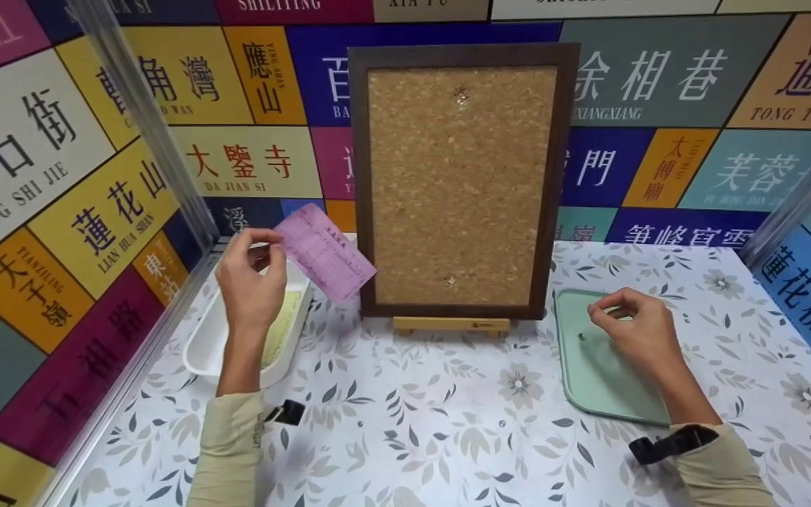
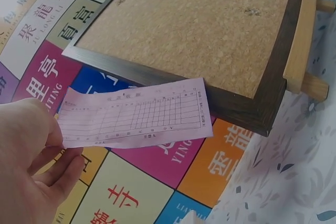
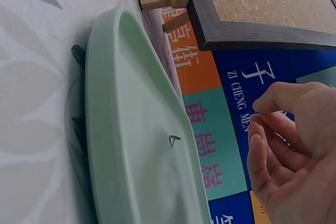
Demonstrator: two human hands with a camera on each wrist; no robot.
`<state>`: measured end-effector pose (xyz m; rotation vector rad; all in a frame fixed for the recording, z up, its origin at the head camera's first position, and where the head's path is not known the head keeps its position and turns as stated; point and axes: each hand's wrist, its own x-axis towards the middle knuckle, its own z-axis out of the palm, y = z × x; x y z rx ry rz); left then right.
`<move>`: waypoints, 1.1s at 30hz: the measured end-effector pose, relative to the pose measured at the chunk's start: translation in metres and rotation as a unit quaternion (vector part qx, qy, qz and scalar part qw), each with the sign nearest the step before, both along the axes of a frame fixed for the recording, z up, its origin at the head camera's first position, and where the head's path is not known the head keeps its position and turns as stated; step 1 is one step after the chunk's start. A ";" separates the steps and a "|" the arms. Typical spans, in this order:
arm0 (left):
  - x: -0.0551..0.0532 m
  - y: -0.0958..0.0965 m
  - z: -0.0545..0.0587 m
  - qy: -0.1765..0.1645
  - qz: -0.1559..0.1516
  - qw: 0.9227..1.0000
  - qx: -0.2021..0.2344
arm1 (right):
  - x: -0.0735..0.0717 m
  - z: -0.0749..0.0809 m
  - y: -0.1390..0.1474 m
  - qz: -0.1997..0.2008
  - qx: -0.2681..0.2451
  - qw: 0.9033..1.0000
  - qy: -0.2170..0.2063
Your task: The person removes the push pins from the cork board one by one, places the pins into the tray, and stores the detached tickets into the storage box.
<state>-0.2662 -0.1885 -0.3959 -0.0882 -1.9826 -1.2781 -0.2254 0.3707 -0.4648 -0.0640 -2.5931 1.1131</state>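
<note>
Between its thumb and fingers, my left hand (image 1: 254, 274) pinches a pink printed slip (image 1: 324, 252) by one end. In the left wrist view the slip (image 2: 136, 114) shows a ruled form, its far end overlapping the corkboard's frame. The corkboard (image 1: 458, 190), dark-framed, leans upright on a wooden stand (image 1: 451, 324). Over the pale green tray (image 1: 585, 391), my right hand (image 1: 641, 334) has its thumb and index fingertips together. A tiny shiny thing shows at those tips in the right wrist view; I cannot tell its kind. Below, a thumbtack (image 3: 174, 140) lies in the tray.
A white dish (image 1: 201, 345) with yellow slips (image 1: 283, 327) stands at the left, partly behind my left forearm. Small marks show near the corkboard's top and bottom. A patterned cloth (image 1: 412, 422) covers the table, with sign-covered walls (image 1: 243, 162) behind and at both sides.
</note>
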 end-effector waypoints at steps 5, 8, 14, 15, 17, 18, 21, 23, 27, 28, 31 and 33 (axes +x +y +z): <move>-0.001 -0.005 -0.001 0.011 0.016 1.000 -0.009 | -0.001 -0.002 0.001 0.002 -0.001 1.000 -0.001; -0.002 -0.009 -0.002 0.016 0.018 1.000 -0.010 | -0.002 -0.004 0.001 0.001 0.001 1.000 0.000; -0.002 -0.014 -0.002 0.012 0.035 0.999 -0.016 | -0.003 -0.006 0.001 0.002 0.001 1.000 -0.003; -0.002 -0.015 -0.002 0.011 0.040 0.999 -0.019 | -0.003 -0.006 0.001 0.002 0.002 1.000 -0.004; -0.001 -0.017 -0.002 0.007 0.050 0.998 -0.025 | -0.003 -0.007 0.001 0.004 0.004 1.000 -0.005; -0.001 -0.018 -0.002 0.005 0.055 0.998 -0.029 | -0.003 -0.007 0.001 0.004 0.005 1.000 -0.005; -0.002 -0.021 -0.004 0.003 0.063 0.997 -0.037 | -0.003 -0.008 0.002 0.003 0.009 1.000 -0.006; -0.003 -0.024 -0.005 0.003 0.066 0.997 -0.040 | -0.003 -0.009 0.003 0.001 0.009 1.000 -0.008; -0.005 -0.031 -0.009 0.002 0.075 0.996 -0.045 | -0.003 -0.010 0.004 0.002 0.005 1.000 -0.013; -0.005 -0.033 -0.010 0.000 0.079 0.996 -0.048 | -0.003 -0.010 0.004 0.003 0.004 1.000 -0.016; -0.006 -0.036 -0.013 -0.008 0.094 0.994 -0.058 | -0.002 -0.010 0.005 0.009 -0.005 1.000 -0.027; -0.006 -0.037 -0.014 -0.012 0.101 0.993 -0.064 | -0.002 -0.010 0.006 0.012 -0.010 0.999 -0.038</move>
